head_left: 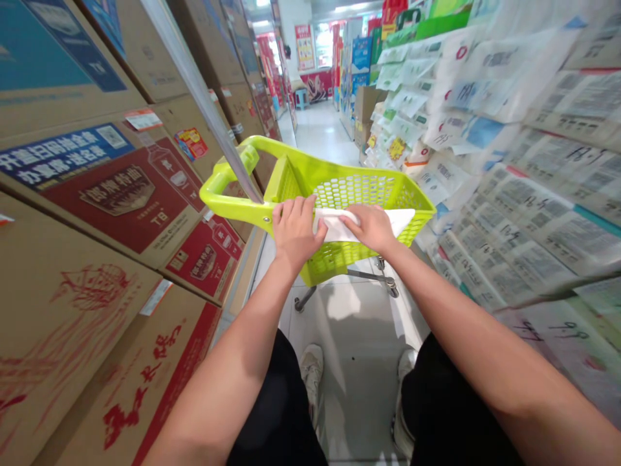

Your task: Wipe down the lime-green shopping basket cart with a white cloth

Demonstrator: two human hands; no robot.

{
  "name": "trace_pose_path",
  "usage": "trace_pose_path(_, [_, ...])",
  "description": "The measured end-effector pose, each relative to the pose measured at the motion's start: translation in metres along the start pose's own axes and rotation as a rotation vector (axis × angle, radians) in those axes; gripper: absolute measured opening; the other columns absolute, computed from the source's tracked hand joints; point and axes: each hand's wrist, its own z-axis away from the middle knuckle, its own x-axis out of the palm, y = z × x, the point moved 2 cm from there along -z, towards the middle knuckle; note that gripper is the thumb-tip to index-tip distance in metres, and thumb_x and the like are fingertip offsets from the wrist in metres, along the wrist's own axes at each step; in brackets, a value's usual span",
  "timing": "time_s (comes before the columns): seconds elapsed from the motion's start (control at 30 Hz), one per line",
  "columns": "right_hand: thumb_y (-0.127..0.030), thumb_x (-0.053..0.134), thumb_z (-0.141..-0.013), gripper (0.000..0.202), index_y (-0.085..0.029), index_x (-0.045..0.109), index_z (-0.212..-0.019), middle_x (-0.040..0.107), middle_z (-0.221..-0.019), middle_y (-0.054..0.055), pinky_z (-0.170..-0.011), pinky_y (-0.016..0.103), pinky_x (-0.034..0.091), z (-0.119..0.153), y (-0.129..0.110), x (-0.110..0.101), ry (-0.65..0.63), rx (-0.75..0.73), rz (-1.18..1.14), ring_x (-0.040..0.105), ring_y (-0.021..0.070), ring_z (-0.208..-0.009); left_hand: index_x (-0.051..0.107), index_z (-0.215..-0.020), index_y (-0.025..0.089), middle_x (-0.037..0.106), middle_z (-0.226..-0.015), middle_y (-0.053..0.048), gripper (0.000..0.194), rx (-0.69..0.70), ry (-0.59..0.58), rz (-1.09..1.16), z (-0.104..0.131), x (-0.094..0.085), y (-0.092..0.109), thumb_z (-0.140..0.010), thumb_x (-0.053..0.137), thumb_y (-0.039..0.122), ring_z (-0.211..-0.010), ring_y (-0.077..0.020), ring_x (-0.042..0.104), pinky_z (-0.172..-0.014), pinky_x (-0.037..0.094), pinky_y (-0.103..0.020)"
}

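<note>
A lime-green plastic shopping trolley stands sideways before me, its handle at the left. A white cloth, possibly a wipe, lies along its near rim. My left hand curls its fingers over that rim at the handle end, the thumb reaching toward the cloth's left end. Further right, my right hand is closed on the cloth, thumb pressed against it on the rim. Part of the cloth shows beyond the right hand. The basket's mesh interior is partly visible, with no goods seen in it.
Stacked cardboard cartons wall the left side. A grey metal post rises near the trolley handle. Piled packs of paper with handwritten prices line the right. Tiled floor runs down the aisle to a blue stool.
</note>
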Motion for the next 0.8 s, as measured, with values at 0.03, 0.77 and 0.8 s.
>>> trace_pose_path(0.03, [-0.063, 0.034, -0.107, 0.057, -0.02, 0.072, -0.111, 0.077, -0.109, 0.011, -0.083, 0.037, 0.035, 0.004, 0.015, -0.004, -0.02, 0.016, 0.033, 0.065, 0.0291, -0.102, 0.058, -0.143, 0.019, 0.068, -0.127, -0.013, 0.053, -0.01, -0.006, 0.014, -0.001, -0.001, -0.002, -0.095, 0.051, 0.038, -0.124, -0.0345, 0.055, -0.116, 0.03, -0.051])
trace_pose_path(0.77, [-0.033, 0.038, -0.103, 0.042, -0.016, 0.061, -0.134, 0.07, -0.126, 0.014, -0.094, 0.04, 0.034, -0.005, -0.049, -0.009, -0.064, -0.109, 0.039, 0.057, 0.0311, -0.114, 0.066, -0.13, 0.025, 0.064, -0.13, -0.011, 0.039, 0.062, -0.007, 0.007, 0.001, -0.002, 0.006, -0.094, 0.054, 0.033, -0.122, -0.033, 0.054, -0.113, 0.029, -0.051])
trace_pose_path(0.8, [-0.033, 0.038, -0.103, 0.042, -0.016, 0.063, -0.132, 0.071, -0.123, 0.014, -0.092, 0.039, 0.035, -0.003, -0.04, -0.011, -0.089, -0.1, 0.059, 0.059, 0.0309, -0.112, 0.068, -0.125, 0.025, 0.065, -0.128, -0.011, 0.035, 0.057, -0.001, -0.008, 0.001, -0.002, 0.002, -0.094, 0.054, 0.032, -0.12, -0.0331, 0.055, -0.112, 0.03, -0.051])
